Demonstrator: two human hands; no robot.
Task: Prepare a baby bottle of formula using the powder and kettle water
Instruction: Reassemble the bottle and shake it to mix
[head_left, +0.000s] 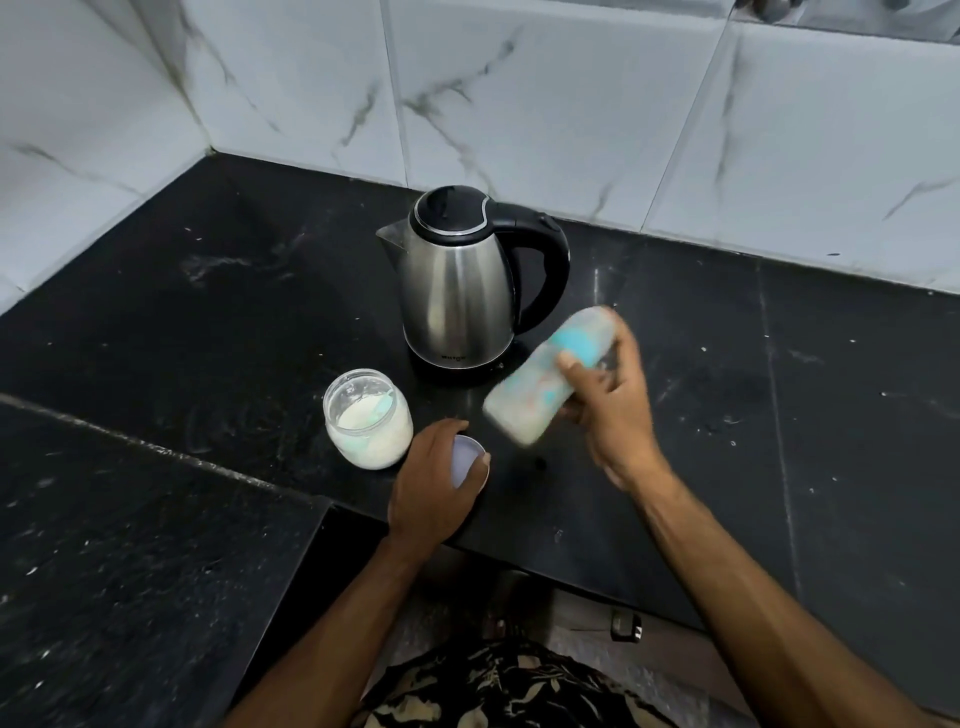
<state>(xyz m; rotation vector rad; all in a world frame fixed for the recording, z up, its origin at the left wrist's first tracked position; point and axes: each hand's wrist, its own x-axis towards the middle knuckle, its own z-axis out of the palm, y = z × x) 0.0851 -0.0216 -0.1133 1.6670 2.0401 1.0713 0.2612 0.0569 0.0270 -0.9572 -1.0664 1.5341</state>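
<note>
Where marble-tiled walls (545, 104) corner, speckled black counter (182, 322) bears kettle (457, 291), seemingly dusty.

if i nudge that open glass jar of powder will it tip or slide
The glass jar looks squat and wide-based, so it would likely slide on the smooth black counter rather than tip. It is open, so a hard knock could spill powder. Glass: probably fragile.

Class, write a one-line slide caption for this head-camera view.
Right hand tilts a blurred baby bottle beside the kettle; left hand holds a cap.
</note>
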